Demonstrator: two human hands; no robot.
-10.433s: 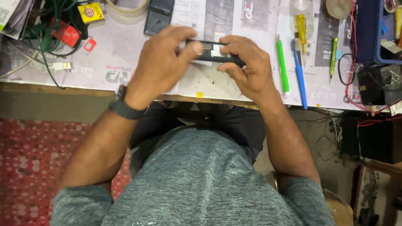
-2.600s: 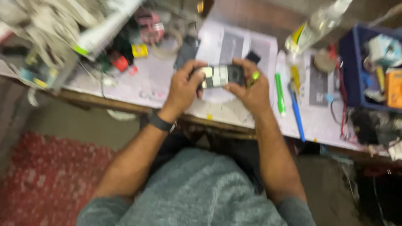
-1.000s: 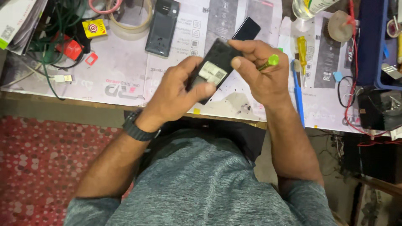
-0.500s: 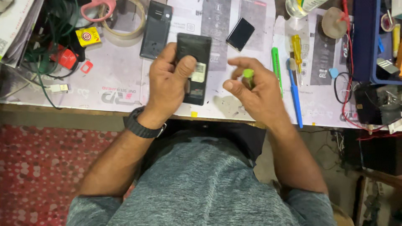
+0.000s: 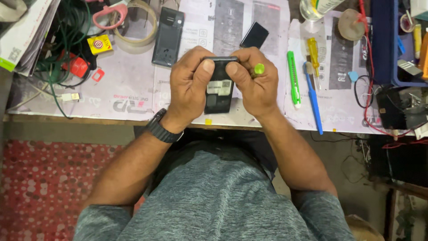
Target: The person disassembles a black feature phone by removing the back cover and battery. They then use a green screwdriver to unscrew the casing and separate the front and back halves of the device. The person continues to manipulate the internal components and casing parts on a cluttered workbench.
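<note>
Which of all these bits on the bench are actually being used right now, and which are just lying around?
In use:
- left hand and right hand, both gripping the black phone
- green-tipped tool, tucked in the right hand

Lying about:
- black back cover
- small black battery
- green utility knife
- blue toothbrush
- yellow screwdriver
- tape roll
- tangled cables

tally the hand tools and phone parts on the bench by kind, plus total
Phone body, held by left hand and right hand: 1
Phone back cover: 1
Battery: 1
Green cutter: 1
Yellow screwdriver: 1
Blue brush: 1
Tape roll: 1
Total: 7
</note>
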